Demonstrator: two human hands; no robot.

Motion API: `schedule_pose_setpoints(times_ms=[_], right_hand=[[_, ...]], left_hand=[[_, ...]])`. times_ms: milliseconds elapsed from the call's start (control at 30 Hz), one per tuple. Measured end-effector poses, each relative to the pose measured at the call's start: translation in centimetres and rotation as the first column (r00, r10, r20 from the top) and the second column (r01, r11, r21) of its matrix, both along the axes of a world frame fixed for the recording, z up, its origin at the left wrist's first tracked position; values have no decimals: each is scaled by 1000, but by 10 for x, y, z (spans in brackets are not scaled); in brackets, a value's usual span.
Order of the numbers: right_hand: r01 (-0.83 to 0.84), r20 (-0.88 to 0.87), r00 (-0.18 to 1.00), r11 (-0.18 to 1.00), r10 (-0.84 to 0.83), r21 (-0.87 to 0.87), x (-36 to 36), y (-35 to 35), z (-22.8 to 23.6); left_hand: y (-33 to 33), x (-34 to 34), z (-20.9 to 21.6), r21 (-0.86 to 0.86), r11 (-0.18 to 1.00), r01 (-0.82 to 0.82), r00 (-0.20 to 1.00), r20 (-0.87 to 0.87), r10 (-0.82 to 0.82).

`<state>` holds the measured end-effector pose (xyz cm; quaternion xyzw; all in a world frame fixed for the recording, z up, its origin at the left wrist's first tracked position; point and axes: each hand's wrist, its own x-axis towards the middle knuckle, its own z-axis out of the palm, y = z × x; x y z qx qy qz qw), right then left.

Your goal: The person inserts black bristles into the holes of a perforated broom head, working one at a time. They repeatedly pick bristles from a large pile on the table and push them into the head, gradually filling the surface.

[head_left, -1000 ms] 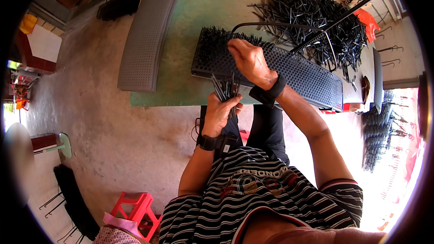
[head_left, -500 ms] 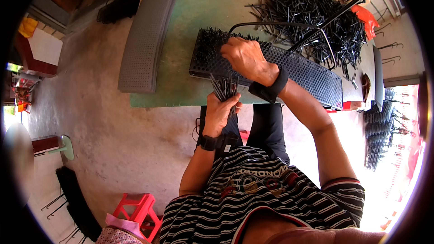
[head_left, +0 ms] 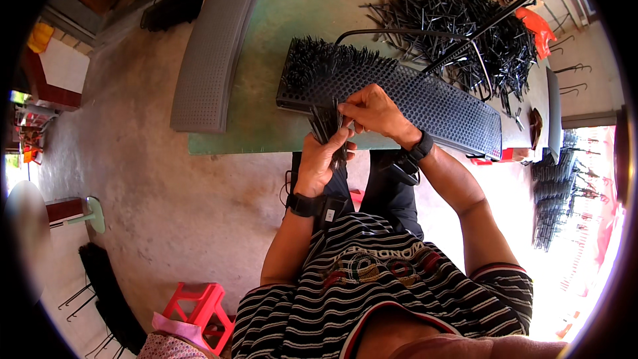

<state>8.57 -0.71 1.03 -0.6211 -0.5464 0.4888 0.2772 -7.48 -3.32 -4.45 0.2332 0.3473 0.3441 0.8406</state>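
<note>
My left hand (head_left: 319,159) is closed around a bundle of thin black sticks (head_left: 322,125), which point up and away from me. My right hand (head_left: 376,117) pinches at the right side of that bundle, its fingertips on one of the sticks. Just beyond both hands lies a long black board with rows of holes (head_left: 432,103), slanting across the table. Its left end is densely set with upright black sticks (head_left: 316,66); the holes to the right show bare. A large heap of loose black sticks (head_left: 458,33) lies behind the board.
A stack of grey perforated panels (head_left: 209,80) stands at the left of the green table (head_left: 266,46). A black metal frame (head_left: 399,32) arches over the board. Scissors (head_left: 518,118) and an orange-red bag (head_left: 535,30) are at right. A red stool (head_left: 199,309) stands on the floor behind left.
My right hand has come back from the stick-filled end of the board to the bundle in my left hand. The left hand has stayed almost in place.
</note>
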Motion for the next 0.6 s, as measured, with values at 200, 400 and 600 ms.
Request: schedule_pose_setpoints(times_ms=[200,400,600], right_hand=[[61,-133,989,998,-64,-23,3,5,-1],[-56,-52,997,997,54,-54,2,7,-6],[317,-265,924,940,-275,128,0,7,-2]], left_hand=[[4,-2,-4,-66,996,-65,998,-12,64],[5,-5,-17,-93,994,-57,998,19,59],[6,-8,-18,-134,985,-108,992,58,116]])
